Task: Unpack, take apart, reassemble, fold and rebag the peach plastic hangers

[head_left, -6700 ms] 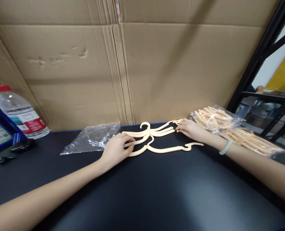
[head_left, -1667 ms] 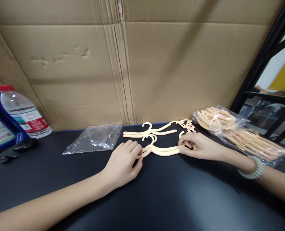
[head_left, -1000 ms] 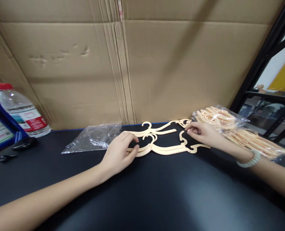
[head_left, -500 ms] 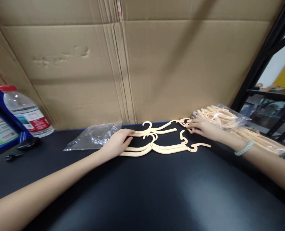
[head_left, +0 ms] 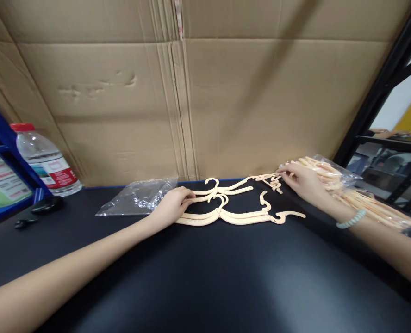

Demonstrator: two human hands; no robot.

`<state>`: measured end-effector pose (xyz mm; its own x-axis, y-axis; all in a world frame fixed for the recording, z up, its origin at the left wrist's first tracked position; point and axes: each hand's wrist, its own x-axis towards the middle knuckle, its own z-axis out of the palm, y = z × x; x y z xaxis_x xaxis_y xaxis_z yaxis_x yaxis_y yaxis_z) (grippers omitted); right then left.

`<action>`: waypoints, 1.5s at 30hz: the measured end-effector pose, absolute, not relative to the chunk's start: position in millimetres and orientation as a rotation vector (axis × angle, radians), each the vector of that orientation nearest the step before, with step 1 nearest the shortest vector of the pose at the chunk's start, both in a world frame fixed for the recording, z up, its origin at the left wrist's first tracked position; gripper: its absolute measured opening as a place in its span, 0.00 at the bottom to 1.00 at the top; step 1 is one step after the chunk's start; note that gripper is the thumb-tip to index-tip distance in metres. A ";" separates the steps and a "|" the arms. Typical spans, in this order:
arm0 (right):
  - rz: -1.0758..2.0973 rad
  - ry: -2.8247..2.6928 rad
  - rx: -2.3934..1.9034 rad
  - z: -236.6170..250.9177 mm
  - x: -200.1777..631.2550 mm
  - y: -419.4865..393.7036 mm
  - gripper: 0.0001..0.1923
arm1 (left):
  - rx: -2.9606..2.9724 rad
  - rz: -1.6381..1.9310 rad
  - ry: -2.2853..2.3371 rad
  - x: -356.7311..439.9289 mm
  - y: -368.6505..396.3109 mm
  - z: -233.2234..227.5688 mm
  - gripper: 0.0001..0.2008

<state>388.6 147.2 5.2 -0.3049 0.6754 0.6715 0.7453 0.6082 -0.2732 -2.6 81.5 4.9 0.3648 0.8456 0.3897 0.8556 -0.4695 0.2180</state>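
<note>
The cream plastic hangers (head_left: 233, 213) lie flat near the far edge of the black surface (head_left: 205, 277), in two small groups, their long axis running left to right and the hooks pointing away toward the brown cardboard wall (head_left: 226, 101). The left hand (head_left: 172, 206) rests with curled fingers on the left ends of both groups. The right hand (head_left: 301, 181) touches the right end of the rear group, beside the clear plastic bag of cream hangers (head_left: 347, 189); whether it pinches a hanger I cannot tell. I think the hooks and notched ends may catch in each other, so lifting one could drag its neighbours out of line.
</note>
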 end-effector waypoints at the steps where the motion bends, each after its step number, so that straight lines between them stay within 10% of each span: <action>1: -0.046 -1.945 -1.137 6.8 387.9 145.1 0.13 | -2.563 -0.728 -1.615 -2.9 81.1 5.1 0.08; 11: 0.908 -1.292 -0.898 16.5 345.2 102.0 0.16 | -2.396 -1.069 -1.582 4.9 63.6 3.8 0.05; 20: 1.227 -1.080 -0.873 7.6 332.4 87.7 0.26 | -2.451 -1.230 -1.451 9.2 51.1 -9.0 0.10; 45: 1.731 -1.276 -0.950 6.3 336.8 91.0 0.14 | -2.507 -1.226 -1.471 8.7 53.2 -10.5 0.10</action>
